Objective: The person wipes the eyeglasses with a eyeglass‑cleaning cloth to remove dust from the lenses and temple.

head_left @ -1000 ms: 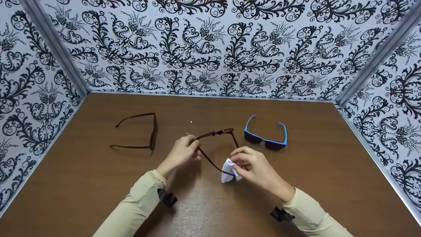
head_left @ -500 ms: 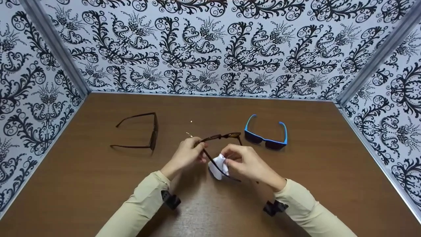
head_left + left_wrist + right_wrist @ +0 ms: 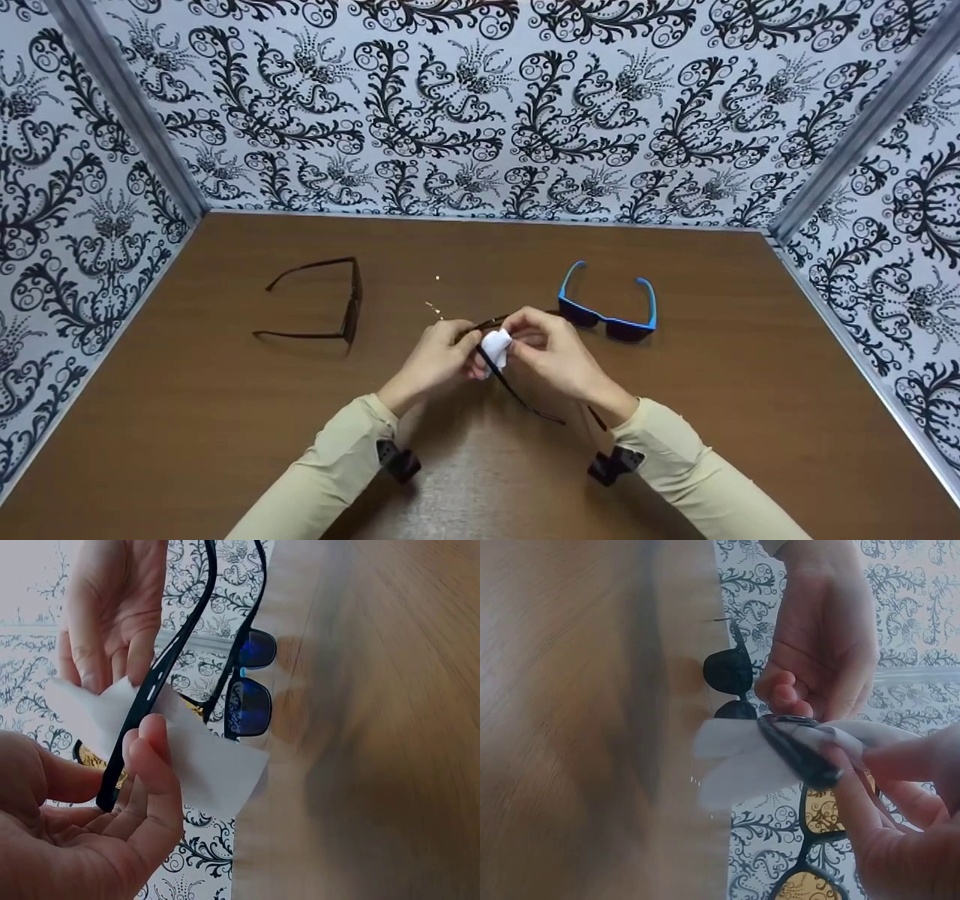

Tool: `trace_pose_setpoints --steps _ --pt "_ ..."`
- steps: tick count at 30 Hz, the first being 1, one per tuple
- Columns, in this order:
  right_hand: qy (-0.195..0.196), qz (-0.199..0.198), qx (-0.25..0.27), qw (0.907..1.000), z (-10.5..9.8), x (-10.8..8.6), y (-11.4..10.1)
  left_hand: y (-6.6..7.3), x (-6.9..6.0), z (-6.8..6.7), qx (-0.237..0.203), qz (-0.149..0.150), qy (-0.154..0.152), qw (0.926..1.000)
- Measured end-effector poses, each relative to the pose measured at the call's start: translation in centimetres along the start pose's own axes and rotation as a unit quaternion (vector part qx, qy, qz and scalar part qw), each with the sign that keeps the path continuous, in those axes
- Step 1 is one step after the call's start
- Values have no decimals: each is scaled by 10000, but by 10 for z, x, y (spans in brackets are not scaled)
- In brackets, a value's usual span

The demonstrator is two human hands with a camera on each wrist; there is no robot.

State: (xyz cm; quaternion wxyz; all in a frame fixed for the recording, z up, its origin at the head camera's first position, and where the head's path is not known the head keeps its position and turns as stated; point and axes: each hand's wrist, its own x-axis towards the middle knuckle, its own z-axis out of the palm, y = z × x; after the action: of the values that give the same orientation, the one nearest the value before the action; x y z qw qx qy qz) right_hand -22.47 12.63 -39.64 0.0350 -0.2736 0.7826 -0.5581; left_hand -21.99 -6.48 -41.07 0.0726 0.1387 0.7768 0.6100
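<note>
In the head view, can see only part of the held glasses [image 3: 521,401], with the right hand [image 3: 559,356] over much of the front and just the tip of one temple showing by the wrist. Cannot identify the pale specks [image 3: 437,277], too small. In the left wrist view, lose both temples at the top edge, the left hand [image 3: 82,840] at left and bottom. In the right wrist view, lose one amber lens at the bottom edge, part of the brown pair [image 3: 730,673] behind the cloth [image 3: 742,772]; find the table [image 3: 570,727] blurred.
</note>
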Motion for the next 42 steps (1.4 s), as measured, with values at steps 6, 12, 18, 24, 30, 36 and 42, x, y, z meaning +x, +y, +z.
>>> trace_pose_setpoints --steps 6,12,18,24,30,36,42 --pt "142 -33 256 9996 1 0 -1 0 0 1 -407 -122 -317 9986" --pt "-49 -128 -96 9999 0 0 -1 -1 -2 1 -672 -263 -431 9965" --pt "-489 -230 -435 9976 -5 -6 2 -2 -5 -3 -682 -364 -373 9963" --pt "-1065 -120 -515 9929 -12 -16 9 -3 -5 -15 -699 -528 -532 9947" --pt "-1606 -86 -590 9852 -22 -26 11 -3 -5 -29 -746 -873 -775 9904" --pt "-1821 -328 -794 9795 -32 -33 11 -4 -6 -43 -926 -1090 -986 9848" --pt "-1870 -458 -861 9775 -48 -42 10 -4 -7 -57 -1011 -1177 -1057 9822"
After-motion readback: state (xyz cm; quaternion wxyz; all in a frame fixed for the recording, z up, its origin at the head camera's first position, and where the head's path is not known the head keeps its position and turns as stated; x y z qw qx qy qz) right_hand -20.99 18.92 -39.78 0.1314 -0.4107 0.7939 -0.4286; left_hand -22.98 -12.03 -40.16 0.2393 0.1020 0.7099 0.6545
